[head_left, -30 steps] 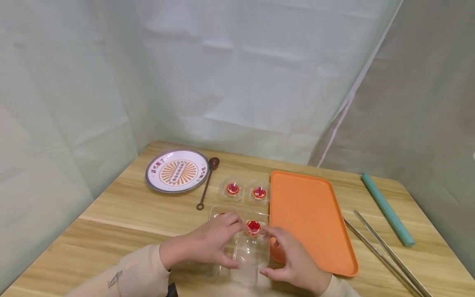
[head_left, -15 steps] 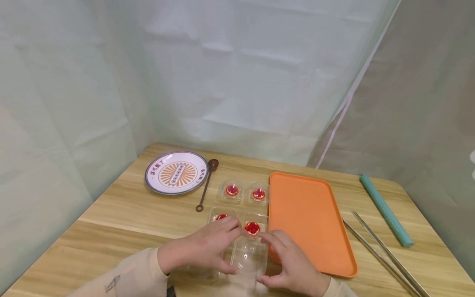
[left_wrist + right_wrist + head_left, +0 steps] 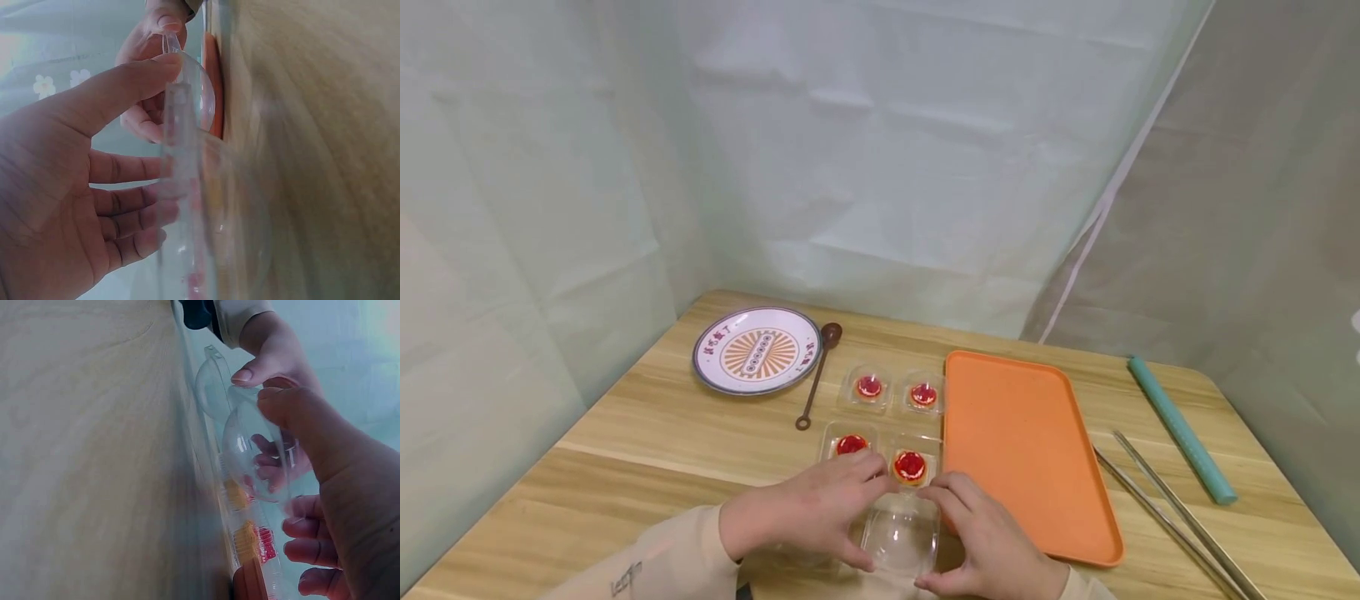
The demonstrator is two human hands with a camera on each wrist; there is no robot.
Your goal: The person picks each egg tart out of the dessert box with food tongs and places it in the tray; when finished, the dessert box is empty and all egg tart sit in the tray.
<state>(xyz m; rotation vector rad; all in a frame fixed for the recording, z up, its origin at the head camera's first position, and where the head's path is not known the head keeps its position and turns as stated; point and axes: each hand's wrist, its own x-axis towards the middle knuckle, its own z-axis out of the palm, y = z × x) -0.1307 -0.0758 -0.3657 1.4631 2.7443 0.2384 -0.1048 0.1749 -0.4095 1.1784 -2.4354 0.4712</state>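
Note:
A clear plastic clamshell box stands before me, its domed lid (image 3: 901, 537) folded toward me. My left hand (image 3: 820, 504) holds the lid's left side, thumb at the near edge and fingers at the far one. On the right side my right hand (image 3: 996, 546) grips it likewise; in the right wrist view its thumb presses the rim of a clear dome (image 3: 256, 447). Just beyond the fingers sit two red-topped tarts, the right tart (image 3: 910, 467) fully visible and the left tart (image 3: 852, 444) partly behind my left hand. The lid's left part is mostly hidden.
Two more red-topped tarts under clear domes, one being the far-right tart (image 3: 923, 394), stand behind. An orange tray (image 3: 1022, 450) lies close on the right, then metal rods (image 3: 1180, 508) and a teal rolling pin (image 3: 1180, 429). At left lie a plate (image 3: 758, 350) and brown spoon (image 3: 818, 375).
Both hands have drawn slightly toward me with the lid. More of the near-left tart shows beyond my left fingers. The plate, spoon and tray stay put.

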